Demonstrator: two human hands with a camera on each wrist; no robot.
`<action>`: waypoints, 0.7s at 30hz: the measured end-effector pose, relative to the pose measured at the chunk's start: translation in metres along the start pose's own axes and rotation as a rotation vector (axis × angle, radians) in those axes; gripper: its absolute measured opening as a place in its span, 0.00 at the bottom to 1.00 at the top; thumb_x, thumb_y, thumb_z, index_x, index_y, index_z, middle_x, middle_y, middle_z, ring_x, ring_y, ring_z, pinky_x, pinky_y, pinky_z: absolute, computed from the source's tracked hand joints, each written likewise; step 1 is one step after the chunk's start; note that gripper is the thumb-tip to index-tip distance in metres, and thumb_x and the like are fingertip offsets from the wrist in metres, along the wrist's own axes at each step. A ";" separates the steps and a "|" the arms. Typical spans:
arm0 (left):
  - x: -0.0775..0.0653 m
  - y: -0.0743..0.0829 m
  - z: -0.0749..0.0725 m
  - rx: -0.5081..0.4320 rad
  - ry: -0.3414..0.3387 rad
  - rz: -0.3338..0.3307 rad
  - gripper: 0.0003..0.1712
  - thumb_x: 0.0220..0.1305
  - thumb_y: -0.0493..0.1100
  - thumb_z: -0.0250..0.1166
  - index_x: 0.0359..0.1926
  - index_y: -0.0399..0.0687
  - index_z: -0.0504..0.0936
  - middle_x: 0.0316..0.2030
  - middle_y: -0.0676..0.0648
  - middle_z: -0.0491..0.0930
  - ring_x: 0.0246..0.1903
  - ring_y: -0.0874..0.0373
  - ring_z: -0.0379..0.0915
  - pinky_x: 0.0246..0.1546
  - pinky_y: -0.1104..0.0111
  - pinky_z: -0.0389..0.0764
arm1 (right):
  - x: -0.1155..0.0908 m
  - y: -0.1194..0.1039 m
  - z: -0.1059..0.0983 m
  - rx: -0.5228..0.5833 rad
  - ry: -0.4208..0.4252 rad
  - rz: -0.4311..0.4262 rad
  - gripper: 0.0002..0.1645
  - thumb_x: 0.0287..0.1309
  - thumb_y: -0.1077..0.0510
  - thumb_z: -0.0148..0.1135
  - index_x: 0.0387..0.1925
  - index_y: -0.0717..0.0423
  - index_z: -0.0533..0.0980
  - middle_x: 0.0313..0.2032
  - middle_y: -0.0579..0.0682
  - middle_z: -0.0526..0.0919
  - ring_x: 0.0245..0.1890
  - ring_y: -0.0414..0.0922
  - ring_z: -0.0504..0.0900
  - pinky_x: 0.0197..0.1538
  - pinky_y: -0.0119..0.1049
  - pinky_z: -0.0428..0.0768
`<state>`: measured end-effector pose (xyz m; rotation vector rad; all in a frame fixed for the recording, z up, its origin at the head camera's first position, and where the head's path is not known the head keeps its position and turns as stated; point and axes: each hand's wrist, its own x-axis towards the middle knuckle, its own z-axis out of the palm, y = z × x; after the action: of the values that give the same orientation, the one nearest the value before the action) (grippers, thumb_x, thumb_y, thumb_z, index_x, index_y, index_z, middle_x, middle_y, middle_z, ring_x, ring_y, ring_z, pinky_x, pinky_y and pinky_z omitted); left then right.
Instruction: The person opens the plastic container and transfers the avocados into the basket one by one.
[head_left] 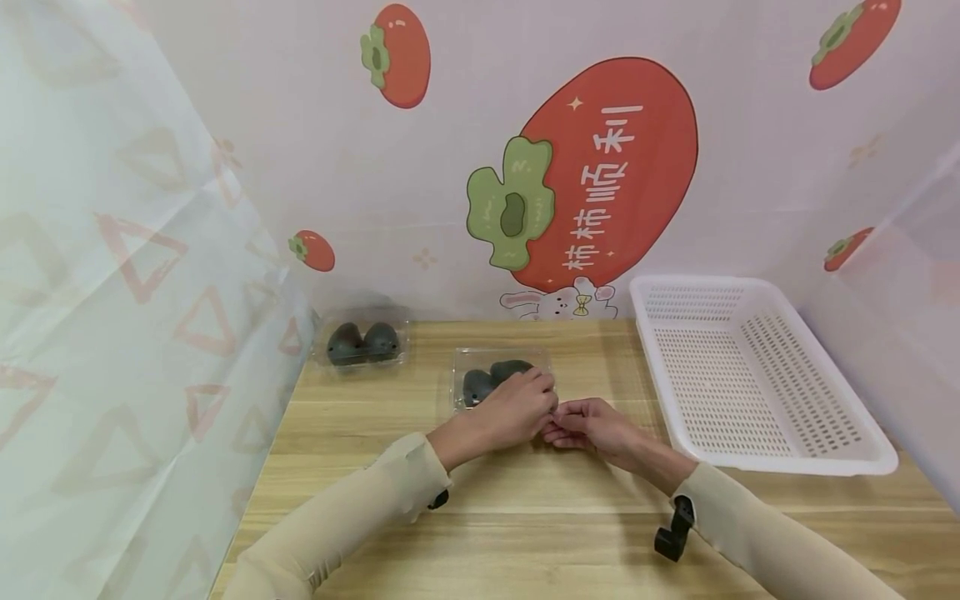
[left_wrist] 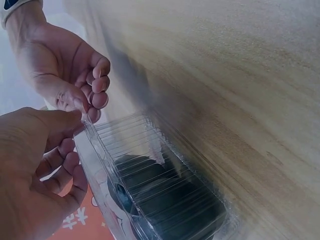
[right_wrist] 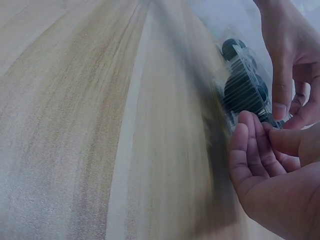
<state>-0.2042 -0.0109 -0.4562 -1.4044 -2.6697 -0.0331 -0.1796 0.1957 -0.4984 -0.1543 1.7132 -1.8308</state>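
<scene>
A clear plastic clamshell box (head_left: pixel 459 367) with two dark avocados (head_left: pixel 478 387) inside lies on the wooden table. My left hand (head_left: pixel 517 404) reaches over its right side and pinches the rim corner between thumb and fingers. From the right, my right hand (head_left: pixel 596 429) meets it at the same corner, thumb and index finger on the plastic edge. In the left wrist view the ribbed side of the box (left_wrist: pixel 135 132) stands beside both hands, their thumb tips close together. The right wrist view shows the other fingers of my right hand (right_wrist: pixel 272 172) loosely bent, palm up.
A second clear box with two avocados (head_left: pixel 363 343) stands at the table's back left. To the right is a white perforated plastic basket (head_left: pixel 723 392). Printed sheets (head_left: pixel 750 167) hang as walls behind and at both sides of the wooden table (head_left: pixel 525 533).
</scene>
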 end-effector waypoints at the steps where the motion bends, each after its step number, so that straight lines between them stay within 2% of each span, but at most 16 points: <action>1: 0.000 0.000 0.000 0.007 -0.002 0.002 0.10 0.77 0.46 0.65 0.45 0.49 0.91 0.43 0.52 0.80 0.44 0.59 0.73 0.44 0.71 0.78 | 0.000 0.001 0.000 -0.001 0.006 0.000 0.15 0.81 0.67 0.49 0.53 0.74 0.78 0.49 0.61 0.88 0.49 0.47 0.89 0.55 0.40 0.86; 6: 0.001 0.002 0.000 0.033 -0.015 0.003 0.10 0.76 0.47 0.67 0.44 0.49 0.91 0.42 0.52 0.80 0.44 0.59 0.73 0.43 0.71 0.78 | 0.000 0.003 0.000 0.008 0.017 -0.013 0.15 0.81 0.66 0.50 0.53 0.74 0.79 0.50 0.63 0.88 0.49 0.48 0.89 0.55 0.40 0.87; 12: 0.004 0.005 0.000 0.061 -0.019 -0.004 0.10 0.76 0.45 0.66 0.41 0.47 0.91 0.40 0.52 0.80 0.43 0.58 0.74 0.39 0.69 0.79 | -0.001 0.006 0.001 0.018 0.021 -0.036 0.14 0.80 0.67 0.50 0.53 0.73 0.80 0.47 0.58 0.90 0.48 0.47 0.89 0.55 0.40 0.87; 21: 0.005 0.005 0.004 0.030 0.020 -0.032 0.09 0.73 0.43 0.67 0.36 0.47 0.90 0.37 0.51 0.80 0.39 0.57 0.75 0.37 0.69 0.80 | 0.001 0.007 0.002 0.028 0.043 -0.049 0.13 0.79 0.68 0.51 0.52 0.73 0.80 0.45 0.55 0.90 0.46 0.46 0.90 0.54 0.39 0.87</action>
<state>-0.2037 -0.0039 -0.4601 -1.3457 -2.6651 -0.0094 -0.1770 0.1936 -0.5049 -0.1477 1.7265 -1.9056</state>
